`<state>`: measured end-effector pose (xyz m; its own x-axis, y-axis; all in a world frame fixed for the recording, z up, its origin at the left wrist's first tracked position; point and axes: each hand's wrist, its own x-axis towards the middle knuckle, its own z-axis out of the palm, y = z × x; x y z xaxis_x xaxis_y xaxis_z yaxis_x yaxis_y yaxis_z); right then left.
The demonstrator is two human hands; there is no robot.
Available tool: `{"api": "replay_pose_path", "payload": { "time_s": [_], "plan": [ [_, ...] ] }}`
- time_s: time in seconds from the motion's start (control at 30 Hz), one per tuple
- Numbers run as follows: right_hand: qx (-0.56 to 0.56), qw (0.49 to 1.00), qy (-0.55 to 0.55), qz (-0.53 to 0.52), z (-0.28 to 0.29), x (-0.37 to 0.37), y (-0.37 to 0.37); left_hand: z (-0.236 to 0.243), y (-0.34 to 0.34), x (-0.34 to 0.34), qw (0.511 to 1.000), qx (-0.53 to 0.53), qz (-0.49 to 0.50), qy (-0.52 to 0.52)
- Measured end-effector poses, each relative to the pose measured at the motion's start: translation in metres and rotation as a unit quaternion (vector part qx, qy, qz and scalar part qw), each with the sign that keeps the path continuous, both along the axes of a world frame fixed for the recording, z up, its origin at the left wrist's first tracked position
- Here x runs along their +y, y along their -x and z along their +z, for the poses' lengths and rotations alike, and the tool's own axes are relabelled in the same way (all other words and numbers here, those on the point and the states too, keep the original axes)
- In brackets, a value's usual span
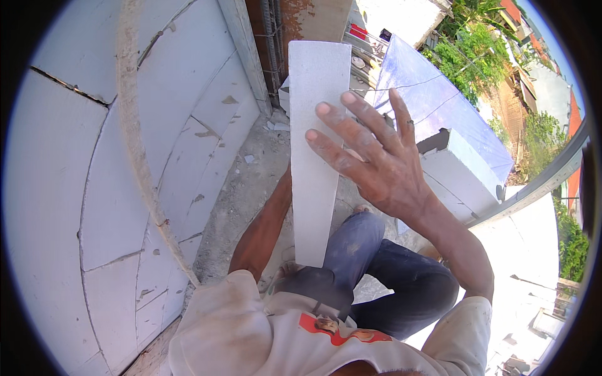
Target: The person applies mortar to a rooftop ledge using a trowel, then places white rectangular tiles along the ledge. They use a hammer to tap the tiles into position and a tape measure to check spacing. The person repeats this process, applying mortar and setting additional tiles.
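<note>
A long white lightweight concrete block (316, 188) stands on end in front of me, its narrow face turned up toward me. My right hand (382, 147) is spread over the block's upper right part, fingers stretched out and apart. Three fingertips lie across the pale face; whether they press on it I cannot tell. My left forearm (263, 225) runs up behind the block on its left side. The block hides my left hand, so its grip does not show. The block's lower end is near my bent knees, in front of my dark trousers (401, 276).
A white block wall (182, 131) with open joints rises on the left, with a curved pole (135, 125) before it. More white blocks (461, 172) stand at the right beside a bluish sheet (433, 94). Rubble dusts the concrete floor (244, 169). Rooftops and trees lie beyond, lower down.
</note>
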<state>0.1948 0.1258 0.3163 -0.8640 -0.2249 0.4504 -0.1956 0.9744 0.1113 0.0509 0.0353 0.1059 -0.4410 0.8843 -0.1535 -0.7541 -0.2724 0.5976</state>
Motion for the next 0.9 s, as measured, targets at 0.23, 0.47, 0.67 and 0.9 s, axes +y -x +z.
{"api": "replay_pose_path", "payload": {
  "time_s": [0.23,0.47,0.67,0.9],
  "plan": [
    [-0.084,0.888,0.387,-0.234,-0.053,-0.019,-0.033,0.019,-0.032,0.031,0.992,0.046,0.101,0.065],
    [-0.156,0.895,0.334,-0.25,-0.034,0.059,0.0,-0.008,-0.063,0.074,0.983,-0.073,0.157,0.063],
    [-0.214,0.911,0.278,-0.216,-0.03,0.101,0.042,0.004,-0.06,0.087,0.989,-0.056,0.126,0.053],
    [-0.273,0.901,0.274,-0.195,-0.046,0.122,0.073,-0.001,-0.036,0.078,0.977,-0.025,0.073,0.199]
  ]
}}
